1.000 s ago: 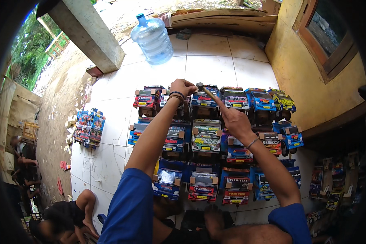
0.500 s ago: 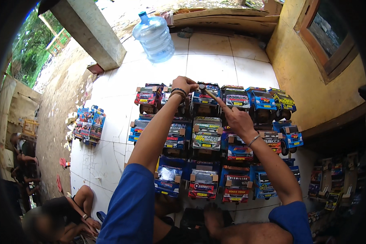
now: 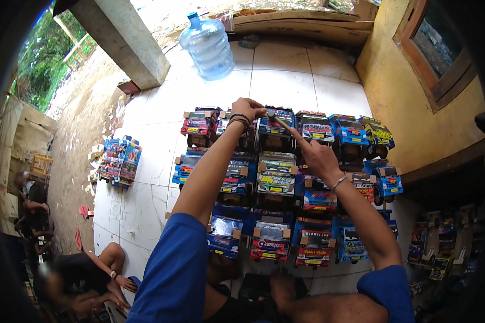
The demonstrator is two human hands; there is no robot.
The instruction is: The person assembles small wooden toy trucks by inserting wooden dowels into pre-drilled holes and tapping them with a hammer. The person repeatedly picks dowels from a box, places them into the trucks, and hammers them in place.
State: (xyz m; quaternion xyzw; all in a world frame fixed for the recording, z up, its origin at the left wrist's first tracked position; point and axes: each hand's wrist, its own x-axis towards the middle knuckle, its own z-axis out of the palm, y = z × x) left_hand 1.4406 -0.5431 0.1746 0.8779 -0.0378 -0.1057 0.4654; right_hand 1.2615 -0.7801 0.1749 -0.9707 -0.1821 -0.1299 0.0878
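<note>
Toy trucks with bright printed panels stand in rows on the floor before me. In my right hand point(image 3: 319, 159) is a hammer point(image 3: 282, 123), gripped by its wooden handle with the index finger stretched along it. Its dark head is at the left front corner of a blue toy truck point(image 3: 275, 128) in the far row. My left hand point(image 3: 248, 109) reaches to that same corner, thumb and fingers pinched together close to the hammer head. Whatever lies between those fingertips is too small to make out. Below, a green and white toy truck point(image 3: 275, 175) stands in the middle row.
A big blue water bottle point(image 3: 207, 47) stands on the white tiles point(image 3: 280, 81) at the back. Another toy truck point(image 3: 119, 161) is off to the left. A person point(image 3: 86, 274) sits at lower left. More toy trucks point(image 3: 442, 237) fill the lower right, below a yellow wall point(image 3: 393, 102).
My hands and the hammer stay at the same truck corner, with only a slight shift of the whole view. The seated person at lower left has moved an arm.
</note>
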